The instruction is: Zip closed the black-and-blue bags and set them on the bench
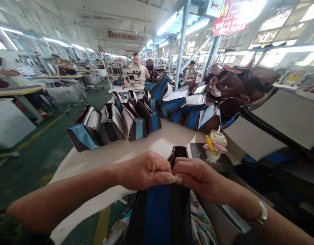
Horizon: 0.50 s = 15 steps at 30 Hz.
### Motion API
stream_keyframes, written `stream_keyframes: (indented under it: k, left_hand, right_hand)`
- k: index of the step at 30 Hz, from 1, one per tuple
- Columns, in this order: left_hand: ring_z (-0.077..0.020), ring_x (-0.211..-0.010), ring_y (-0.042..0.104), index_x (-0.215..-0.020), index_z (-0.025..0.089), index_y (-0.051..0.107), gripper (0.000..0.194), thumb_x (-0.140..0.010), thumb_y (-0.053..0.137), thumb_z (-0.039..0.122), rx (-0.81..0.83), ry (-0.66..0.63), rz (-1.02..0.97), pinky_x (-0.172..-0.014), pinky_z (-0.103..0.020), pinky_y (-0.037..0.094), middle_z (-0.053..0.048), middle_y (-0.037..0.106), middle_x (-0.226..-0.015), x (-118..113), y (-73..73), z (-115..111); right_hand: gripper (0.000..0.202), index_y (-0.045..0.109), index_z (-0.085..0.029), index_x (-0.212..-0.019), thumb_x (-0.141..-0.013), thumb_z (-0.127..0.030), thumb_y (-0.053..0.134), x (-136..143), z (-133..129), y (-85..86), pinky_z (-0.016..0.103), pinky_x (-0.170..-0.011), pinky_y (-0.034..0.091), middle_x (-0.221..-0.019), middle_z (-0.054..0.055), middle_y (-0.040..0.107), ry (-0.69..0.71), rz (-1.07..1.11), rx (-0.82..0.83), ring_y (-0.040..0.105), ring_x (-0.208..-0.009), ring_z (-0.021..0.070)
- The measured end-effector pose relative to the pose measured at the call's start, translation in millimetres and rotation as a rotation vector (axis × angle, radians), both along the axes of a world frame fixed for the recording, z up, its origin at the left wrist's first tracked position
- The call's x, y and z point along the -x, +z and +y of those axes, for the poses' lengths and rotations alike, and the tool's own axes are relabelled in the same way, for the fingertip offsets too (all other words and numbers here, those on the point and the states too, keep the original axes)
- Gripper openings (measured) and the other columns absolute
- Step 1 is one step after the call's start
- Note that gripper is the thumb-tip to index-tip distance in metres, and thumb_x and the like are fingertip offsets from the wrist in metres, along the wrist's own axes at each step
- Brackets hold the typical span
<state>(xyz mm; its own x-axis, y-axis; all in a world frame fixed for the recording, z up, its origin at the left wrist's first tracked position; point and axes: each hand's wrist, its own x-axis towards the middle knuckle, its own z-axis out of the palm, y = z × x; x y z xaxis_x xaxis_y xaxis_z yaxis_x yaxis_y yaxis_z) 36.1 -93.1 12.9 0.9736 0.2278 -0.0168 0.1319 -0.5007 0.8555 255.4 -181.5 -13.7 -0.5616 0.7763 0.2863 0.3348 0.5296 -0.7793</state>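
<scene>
A black bag with a wide blue stripe (158, 214) hangs off the near edge of the pale worktable (159, 141) over my lap. My left hand (144, 170) and my right hand (197, 177) meet at its top edge, both pinched shut on the fabric there, fingertips touching. A dark brown strap end (178, 152) of the bag sticks up just behind my hands.
A row of finished black, grey and blue bags (111, 126) stands across the table's far side. More bags and brown leather pieces (230, 85) pile up at right. A small jar with a yellow tool (215, 146) sits on a dark slab. Other people work at distant tables.
</scene>
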Motion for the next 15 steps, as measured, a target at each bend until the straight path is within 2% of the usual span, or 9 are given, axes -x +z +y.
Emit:
stream_keyframes:
  k: [3, 5, 8, 11, 15]
  left_hand:
    - [-0.0113, -0.057, 0.041, -0.073, 0.014, 0.062, 0.065, -0.101, 0.036, 0.066, 0.182, 0.041, 0.030, -0.053, -0.025, 0.034, 0.001, 0.049, -0.065, 4.4, -0.4, 4.1]
    - [-0.0123, -0.059, 0.046, -0.081, 0.012, 0.067, 0.070, -0.102, 0.029, 0.067, 0.223, 0.055, 0.062, -0.056, -0.024, 0.039, -0.003, 0.056, -0.070, 7.8, 3.1, 6.3]
    - [-0.0136, -0.068, 0.051, -0.084, 0.013, 0.066, 0.058, -0.104, 0.037, 0.060, 0.117, 0.025, 0.112, -0.064, -0.024, 0.042, -0.003, 0.057, -0.076, 11.2, 14.4, 8.0]
    - [-0.0134, -0.071, 0.049, -0.075, 0.017, 0.055, 0.041, -0.103, 0.047, 0.046, -0.068, -0.066, 0.134, -0.067, -0.024, 0.039, 0.000, 0.051, -0.076, 12.2, 25.5, 9.8]
    - [-0.0148, -0.071, 0.047, -0.070, 0.021, 0.039, 0.039, -0.104, 0.046, 0.040, -0.240, -0.163, 0.126, -0.069, -0.026, 0.039, 0.001, 0.045, -0.073, 14.9, 27.7, 10.0]
  right_hand:
    - [0.033, 0.049, -0.020, -0.074, -0.105, -0.030, 0.050, 5.2, -0.5, -1.8, 0.027, -0.060, 0.032, -0.072, -0.004, 0.044, -0.024, 0.005, -0.027, 0.041, -0.064, 0.0107]
    - [0.033, 0.047, -0.020, -0.074, -0.105, -0.030, 0.049, 6.3, -2.5, -6.8, 0.027, -0.060, 0.030, -0.071, -0.004, 0.044, -0.056, 0.006, -0.035, 0.040, -0.064, 0.0110]
    - [0.033, 0.045, -0.020, -0.075, -0.106, -0.032, 0.047, 4.9, -6.4, -10.4, 0.028, -0.060, 0.030, -0.072, -0.004, 0.046, -0.080, 0.011, -0.020, 0.041, -0.065, 0.0113]
    - [0.033, 0.046, -0.020, -0.076, -0.107, -0.032, 0.046, 4.1, -8.7, -9.5, 0.028, -0.061, 0.031, -0.073, -0.003, 0.047, -0.093, -0.013, -0.032, 0.043, -0.067, 0.0118]
    - [0.035, 0.045, -0.021, -0.074, -0.107, -0.033, 0.044, 6.5, -8.7, -17.1, 0.028, -0.060, 0.032, -0.070, -0.002, 0.048, -0.188, -0.077, -0.159, 0.046, -0.065, 0.0127]
